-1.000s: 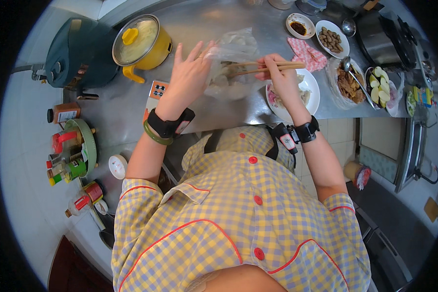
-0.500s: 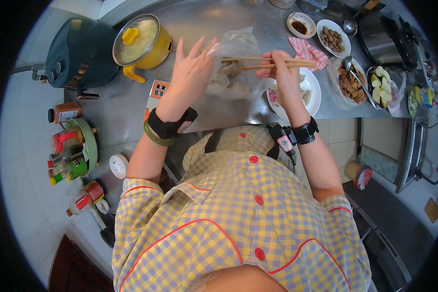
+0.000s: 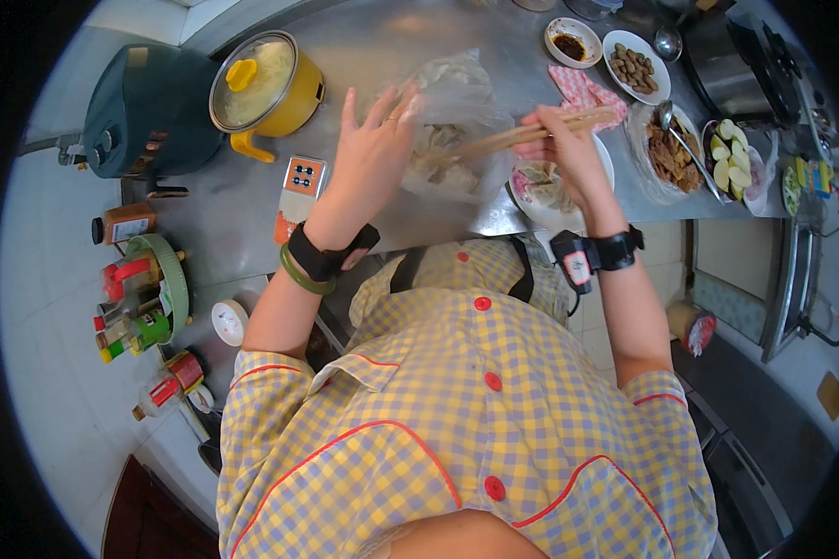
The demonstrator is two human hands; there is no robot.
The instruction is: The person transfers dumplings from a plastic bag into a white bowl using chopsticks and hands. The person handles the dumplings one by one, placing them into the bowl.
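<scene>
My left hand [image 3: 368,158] pinches the near-left edge of a clear plastic bag [image 3: 447,79], its other fingers spread upward. Wooden chopsticks [image 3: 573,126] are held in my right hand [image 3: 569,158], angled leftward with their tips down among pale, lumpy food [image 3: 438,154] in the bag, partly blurred. Just beneath my right hand, a white plate [image 3: 598,182] carries pale and pinkish pieces. An orange-and-white device [image 3: 298,196] lies left of my left wrist on the steel counter [image 3: 210,238].
A yellow pot [image 3: 294,88], dark green appliance [image 3: 135,112] and tray of bottles [image 3: 177,279] stand left. Rightward are a pink cloth [image 3: 578,88], nut dish [image 3: 637,70], sauce bowl [image 3: 569,47], meat plate [image 3: 676,158], sliced pale pieces [image 3: 732,158] and steel pot [image 3: 732,74].
My right hand has shifted rightward with the chopsticks, which now slant more steeply down into the bag. My left hand stays at the bag, slightly lower than half a second ago.
</scene>
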